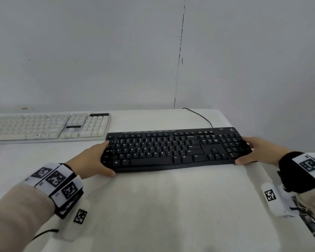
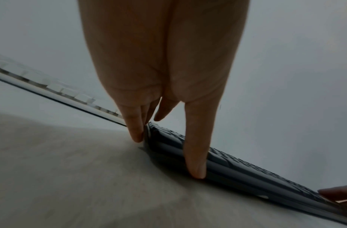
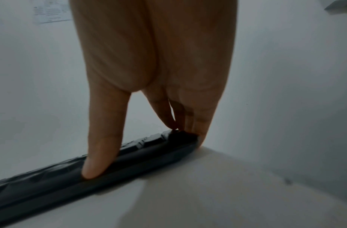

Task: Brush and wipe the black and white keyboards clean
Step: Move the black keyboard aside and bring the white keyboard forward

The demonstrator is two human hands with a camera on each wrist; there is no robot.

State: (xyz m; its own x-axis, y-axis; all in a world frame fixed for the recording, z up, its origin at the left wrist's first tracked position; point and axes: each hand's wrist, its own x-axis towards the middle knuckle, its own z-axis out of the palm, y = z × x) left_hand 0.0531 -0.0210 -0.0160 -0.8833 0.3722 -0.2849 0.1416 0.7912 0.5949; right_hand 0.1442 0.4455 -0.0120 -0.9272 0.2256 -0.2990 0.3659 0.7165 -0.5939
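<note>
The black keyboard (image 1: 171,150) lies flat on the white table (image 1: 162,206), just right of centre. My left hand (image 1: 98,159) holds its left end, thumb on the front edge and fingers along the side. My right hand (image 1: 253,150) holds the right end the same way. In the left wrist view my left hand (image 2: 166,155) pinches the black keyboard (image 2: 237,166) at its corner. The right wrist view has my right hand (image 3: 145,155) gripping the black keyboard (image 3: 41,189). The white keyboard (image 1: 44,126) sits at the back left, also seen as the white keyboard (image 2: 51,86).
A black cable (image 1: 200,116) runs from the black keyboard's back toward the wall. The table's right edge passes close to my right hand. Bare white tabletop lies in front of the black keyboard. A paper note (image 3: 49,12) hangs on the wall.
</note>
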